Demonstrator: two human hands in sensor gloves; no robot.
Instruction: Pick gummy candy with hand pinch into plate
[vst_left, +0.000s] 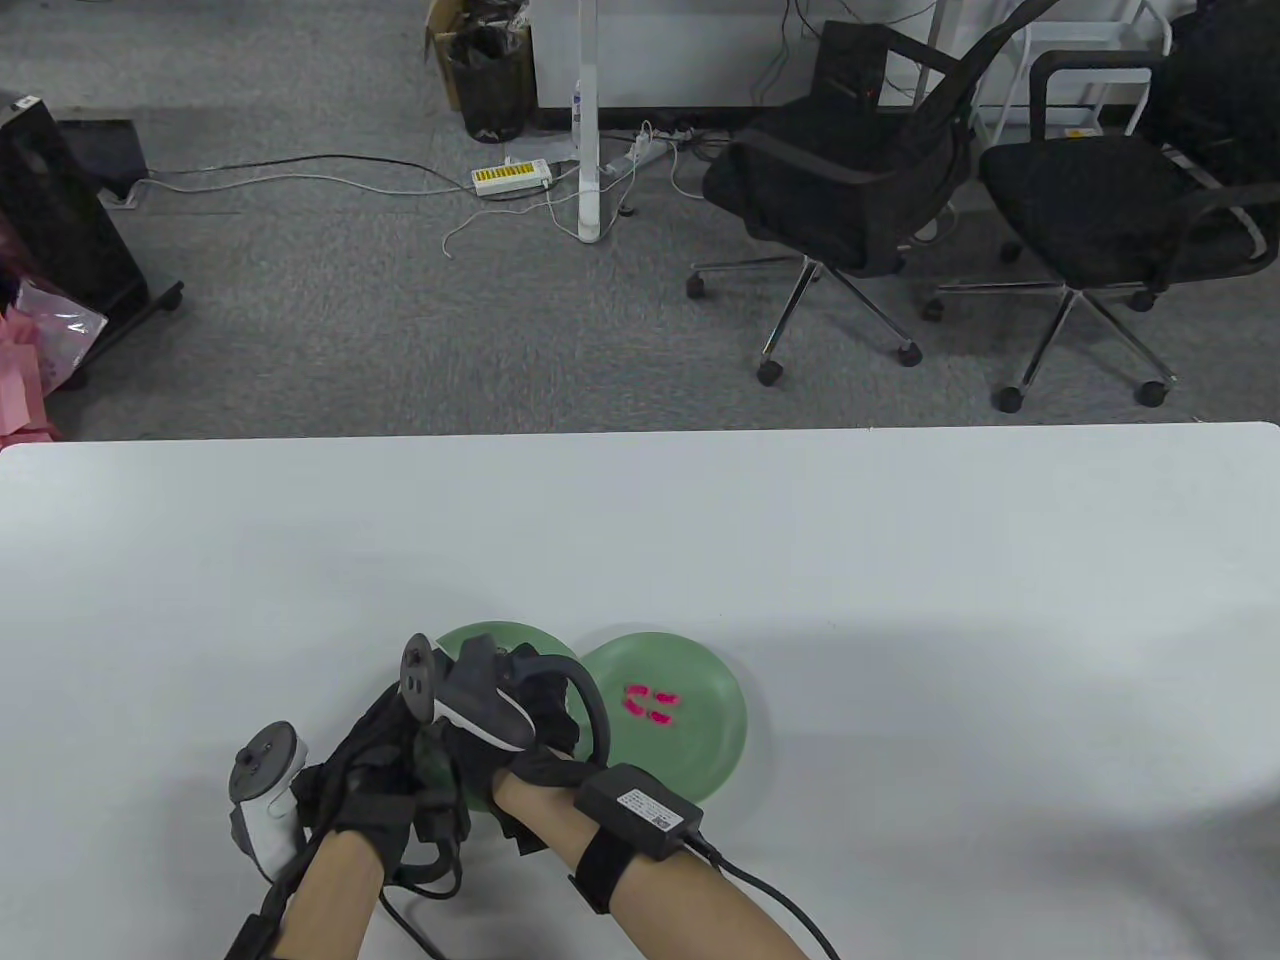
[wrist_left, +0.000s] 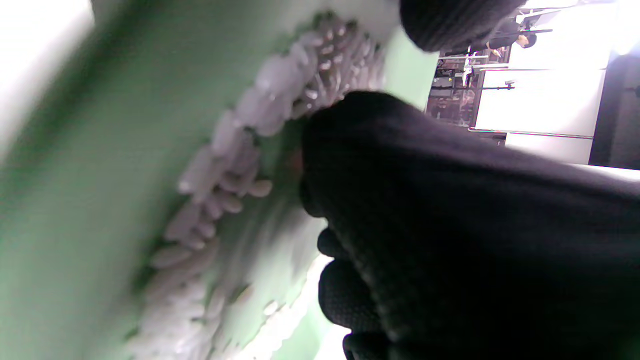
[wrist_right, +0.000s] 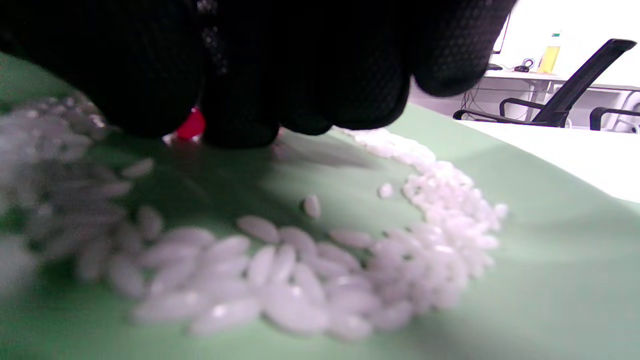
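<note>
Two green plates lie side by side near the table's front edge. The right plate (vst_left: 722, 745) holds several pink-red gummy candies (vst_left: 652, 703). The left plate (vst_left: 500, 636) is mostly covered by my hands; the wrist views show it strewn with white rice-like grains (wrist_right: 310, 280). My right hand (vst_left: 530, 720) reaches across over the left plate. In the right wrist view its fingertips (wrist_right: 235, 125) pinch a red gummy candy (wrist_right: 191, 124) just above the plate's surface. My left hand (vst_left: 370, 780) sits at the left plate's left rim; its finger pose is unclear.
The grains also show in the left wrist view (wrist_left: 225, 165), blurred, on the green plate (wrist_left: 90, 175). The white table (vst_left: 900, 560) extends far and right. Office chairs (vst_left: 850, 190) and cables stand on the carpet beyond the table.
</note>
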